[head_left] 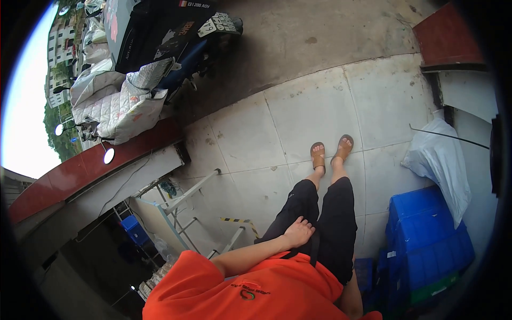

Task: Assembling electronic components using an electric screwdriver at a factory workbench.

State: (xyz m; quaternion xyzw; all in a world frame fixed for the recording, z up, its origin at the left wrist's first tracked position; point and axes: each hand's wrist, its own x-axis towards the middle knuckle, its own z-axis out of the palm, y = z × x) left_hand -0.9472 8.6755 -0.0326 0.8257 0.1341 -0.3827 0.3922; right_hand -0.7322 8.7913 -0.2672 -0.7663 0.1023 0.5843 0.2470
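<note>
My left hand (300, 232) rests at my waist against my black shorts (338, 213). Its fingers are curled in, and whatever may be inside them is hidden. Just beside the fingertips a black strap (314, 248) hangs below the hem of my orange shirt (234, 293). My right forearm (351, 298) hangs at my side, partly covered by the shirt, and the right hand does not show. Brown sandals (318, 154) are on my feet, which stand on pale floor tiles (256, 194).
Stacked blue crates (426, 240) stand at the right, below a white plastic bag (440, 160) and a thin rod (448, 134). On the left are a metal-framed stand (194, 189) and a red-topped ledge (101, 160). Beyond it, a scooter with a quilted cover (120, 106) is parked.
</note>
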